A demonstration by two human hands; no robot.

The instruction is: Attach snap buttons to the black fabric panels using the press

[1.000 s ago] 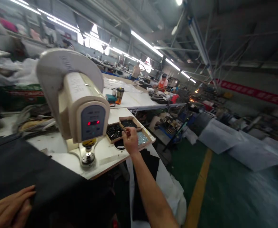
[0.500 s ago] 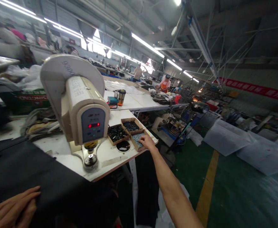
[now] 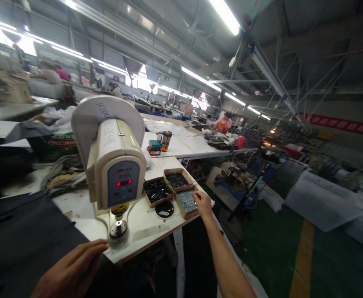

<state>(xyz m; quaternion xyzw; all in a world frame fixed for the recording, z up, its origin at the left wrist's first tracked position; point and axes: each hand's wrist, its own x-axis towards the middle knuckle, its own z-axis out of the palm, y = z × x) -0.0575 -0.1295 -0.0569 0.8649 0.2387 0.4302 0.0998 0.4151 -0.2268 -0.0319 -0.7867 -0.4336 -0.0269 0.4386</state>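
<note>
My right hand [image 3: 202, 203] is above the right edge of a cardboard box of small grey-blue metal pieces [image 3: 186, 200]. Its thumb and fingertips are pinched together; whatever lies between them is too small to make out. My left hand [image 3: 76, 265] rests over the dark fabric [image 3: 35, 244], fingers stretched out and side by side, the tips close to the round metal lower die [image 3: 118, 230] of a cream-coloured press machine [image 3: 119, 153]. The thumb side of that hand is partly hidden. Red digits glow on the machine's panel.
Two more boxes, one of black shiny parts [image 3: 157, 190] and one of dark pieces [image 3: 177, 179], adjoin the first. A round hole [image 3: 164, 210] opens in the white tabletop [image 3: 150, 231]. Behind stand a bottle [image 3: 166, 141] and a teal-and-black device [image 3: 154, 147]. People work farther off.
My left hand has moved right and up, toward the lower die. My right hand has lifted slightly off the metal pieces toward the box's edge. The whole view has shifted.
</note>
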